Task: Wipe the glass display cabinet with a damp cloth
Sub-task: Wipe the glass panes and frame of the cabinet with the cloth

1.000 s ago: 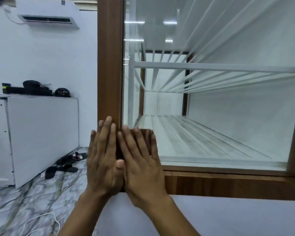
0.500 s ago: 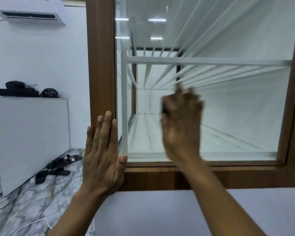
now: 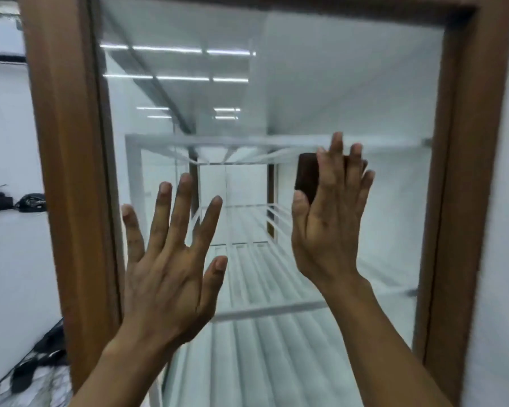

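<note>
A glass pane [image 3: 321, 83] in a brown wooden frame [image 3: 62, 142] fills the view, with white slatted shelves behind it. My right hand [image 3: 326, 218] presses a small dark brown cloth [image 3: 306, 176] flat against the glass at mid-height on the right side. Only the cloth's left part shows past my fingers. My left hand [image 3: 171, 254] is raised in front of the pane's left half with fingers spread and nothing in it.
The frame's right post [image 3: 467, 171] stands close to my right hand. A white counter [image 3: 9, 245] with dark items on top lies at the left. Dark sandals [image 3: 39, 368] rest on the marble floor at the lower left.
My right hand has swept the cloth from the pane's lower left corner up and to the right. My left hand has left the frame and lifted with spread fingers. The view has tilted upward.
</note>
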Motion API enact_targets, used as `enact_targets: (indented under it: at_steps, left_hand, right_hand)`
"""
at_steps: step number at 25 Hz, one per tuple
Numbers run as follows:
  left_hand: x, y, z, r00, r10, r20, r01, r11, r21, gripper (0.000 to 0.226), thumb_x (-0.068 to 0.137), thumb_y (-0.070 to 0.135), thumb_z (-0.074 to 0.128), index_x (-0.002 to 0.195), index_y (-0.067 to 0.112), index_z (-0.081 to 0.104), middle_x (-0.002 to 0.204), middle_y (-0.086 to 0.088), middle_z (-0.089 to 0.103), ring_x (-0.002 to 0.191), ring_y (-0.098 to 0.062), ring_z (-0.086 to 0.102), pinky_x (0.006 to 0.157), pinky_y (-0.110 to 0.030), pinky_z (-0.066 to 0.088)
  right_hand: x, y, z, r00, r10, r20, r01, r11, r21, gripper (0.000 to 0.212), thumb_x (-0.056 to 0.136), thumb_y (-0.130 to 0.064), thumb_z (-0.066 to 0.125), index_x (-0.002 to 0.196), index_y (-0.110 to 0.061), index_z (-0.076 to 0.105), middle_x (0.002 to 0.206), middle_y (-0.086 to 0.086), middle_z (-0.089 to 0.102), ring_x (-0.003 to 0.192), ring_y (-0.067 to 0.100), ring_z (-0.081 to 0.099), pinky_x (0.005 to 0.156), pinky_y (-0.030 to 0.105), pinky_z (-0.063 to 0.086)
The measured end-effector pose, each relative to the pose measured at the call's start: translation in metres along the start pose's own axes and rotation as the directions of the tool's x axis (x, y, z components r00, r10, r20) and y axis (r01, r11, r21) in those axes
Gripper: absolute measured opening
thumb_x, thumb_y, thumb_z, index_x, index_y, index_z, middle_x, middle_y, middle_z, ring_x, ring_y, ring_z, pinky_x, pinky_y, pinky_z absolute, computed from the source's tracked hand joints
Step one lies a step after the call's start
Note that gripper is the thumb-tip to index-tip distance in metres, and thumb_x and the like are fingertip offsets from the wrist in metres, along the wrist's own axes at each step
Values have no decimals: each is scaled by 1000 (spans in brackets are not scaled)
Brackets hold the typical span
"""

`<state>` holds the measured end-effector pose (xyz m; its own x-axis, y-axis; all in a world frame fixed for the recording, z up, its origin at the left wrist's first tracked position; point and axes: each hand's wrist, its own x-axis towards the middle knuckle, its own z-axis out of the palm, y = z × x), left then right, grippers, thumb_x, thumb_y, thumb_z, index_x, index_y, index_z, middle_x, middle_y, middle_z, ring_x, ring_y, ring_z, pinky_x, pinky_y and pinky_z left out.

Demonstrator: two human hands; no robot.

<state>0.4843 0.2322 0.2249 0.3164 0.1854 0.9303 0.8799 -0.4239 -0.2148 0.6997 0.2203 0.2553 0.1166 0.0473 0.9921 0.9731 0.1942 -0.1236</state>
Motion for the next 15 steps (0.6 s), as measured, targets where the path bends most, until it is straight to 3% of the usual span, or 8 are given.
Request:
enact_targets:
  at_steps: [2, 5, 7, 10, 12, 15]
  left_hand:
    - [53, 8, -11, 1000, 17, 23, -16, 999, -42, 65, 103, 51, 11, 158, 20, 26, 169, -14, 4, 157, -32, 2, 125, -54, -12]
    - [120, 24, -19, 999, 35, 32, -33, 996, -79, 64, 104, 50, 12, 158, 19, 25, 169, -16, 4, 157, -33, 2, 125, -55, -9]
    - [156, 37, -20, 1000, 19, 15, -18, 996, -93, 63, 104, 49, 12, 159, 19, 23, 168, -18, 6, 157, -33, 3, 125, -57, -7]
    - [184, 57, -15, 999, -31, -36, 29, 996, -80, 62, 104, 44, 13, 158, 17, 24, 167, -20, 10, 156, -38, 6, 124, -60, -2]
    - [185, 61, -10, 996, -57, -64, 53, 997, -64, 61, 103, 42, 15, 158, 17, 25, 166, -21, 14, 155, -40, 10, 124, -60, 1]
    - [183, 62, -6, 994, -65, -85, 59, 996, -72, 62, 102, 41, 16, 157, 14, 27, 165, -22, 18, 154, -41, 13, 124, -58, 2]
  right_hand:
    - [51, 23, -14, 994, 84, -69, -89, 994, -66, 54, 107, -28, 38, 157, -11, 30, 168, 16, 8, 157, 30, -5, 128, 55, -2]
    - [119, 66, -37, 974, 173, -144, -200, 960, -195, 52, 107, -30, 36, 156, -11, 36, 155, 14, 27, 149, 41, 22, 124, 61, 14]
    - [152, 59, -36, 972, 166, -166, -191, 970, -150, 49, 107, -26, 38, 154, -11, 40, 151, 14, 36, 146, 42, 31, 121, 63, 21]
    - [147, 19, -25, 980, -184, 74, 187, 982, -30, 51, 104, -23, 47, 154, -18, 40, 161, 9, 31, 153, 37, 20, 127, 57, 10]
    - [133, 38, -34, 948, -266, 175, 278, 960, -46, 55, 102, -23, 50, 155, -19, 37, 164, 10, 30, 154, 34, 17, 128, 52, 6]
    - [154, 85, -55, 994, 101, -32, -105, 979, -175, 53, 105, -24, 43, 156, -13, 32, 164, 16, 29, 154, 38, 16, 127, 55, 8]
